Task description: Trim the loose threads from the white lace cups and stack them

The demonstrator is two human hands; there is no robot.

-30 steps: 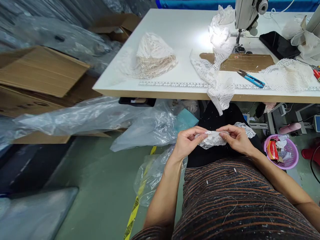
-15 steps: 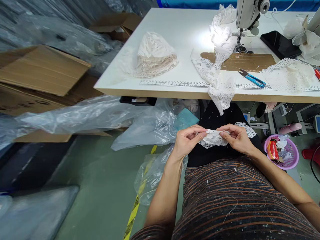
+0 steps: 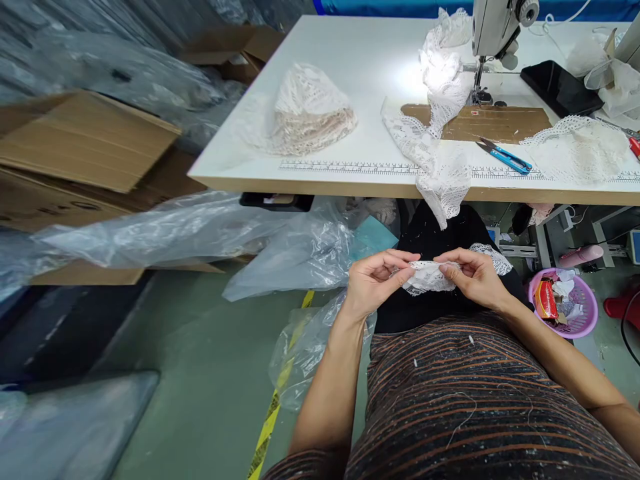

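Note:
A strip of white lace point(image 3: 431, 276) is stretched over my lap between both hands. My left hand point(image 3: 377, 280) pinches its left end between thumb and fingertips. On the other side, my right hand point(image 3: 473, 275) grips it the same way, with a further piece of lace showing beyond that wrist on my thigh. Just above my hands, another length of lace point(image 3: 443, 180) hangs over the table's front edge and runs back towards the sewing machine point(image 3: 493, 30). Blue thread snips point(image 3: 505, 157) lie on the table to the right of it.
The white table point(image 3: 360, 40) carries a folded lace pile point(image 3: 313, 110), a brown cardboard strip point(image 3: 495, 125), a black phone point(image 3: 561, 88) and more lace point(image 3: 577, 150). Below right stands a pink basket point(image 3: 590, 310) of scraps. Cardboard boxes point(image 3: 85, 140) and plastic sheeting point(image 3: 300, 253) crowd the left.
My left thumb and fingertips have shifted slightly to the right along the lace, so the span between my hands is shorter. The right hand stays where it was.

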